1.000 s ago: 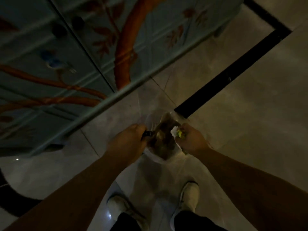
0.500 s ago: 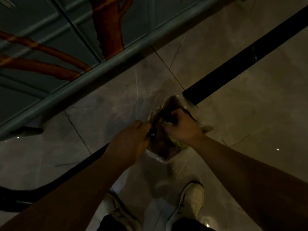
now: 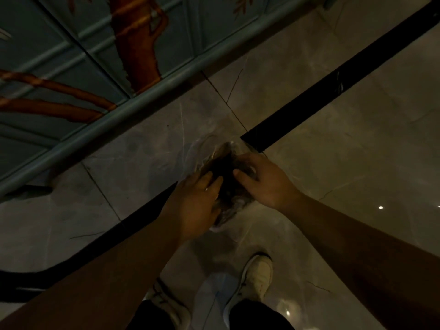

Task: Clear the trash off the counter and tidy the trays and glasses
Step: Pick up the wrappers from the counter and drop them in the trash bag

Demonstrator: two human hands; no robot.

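A clear plastic trash bag (image 3: pixel 226 172) with dark brownish contents hangs above the floor between my hands. My left hand (image 3: pixel 197 203) grips the bag's near left side, fingers curled onto the opening. My right hand (image 3: pixel 264 179) holds the bag's right edge, fingers pressed over the mouth. The light is dim and the bag's contents are hard to make out. No counter, trays or glasses are in view.
A blue-grey cabinet (image 3: pixel 95 55) painted with orange branches fills the upper left, its base rail running diagonally. The marble tile floor (image 3: pixel 345 151) has a black inlay strip (image 3: pixel 333 84). My white shoes (image 3: pixel 257 277) stand directly below the bag.
The crumpled white and yellow trash in my right hand has gone into the bag. Both hands have closed in on the bag's mouth, and the view has tilted further down.
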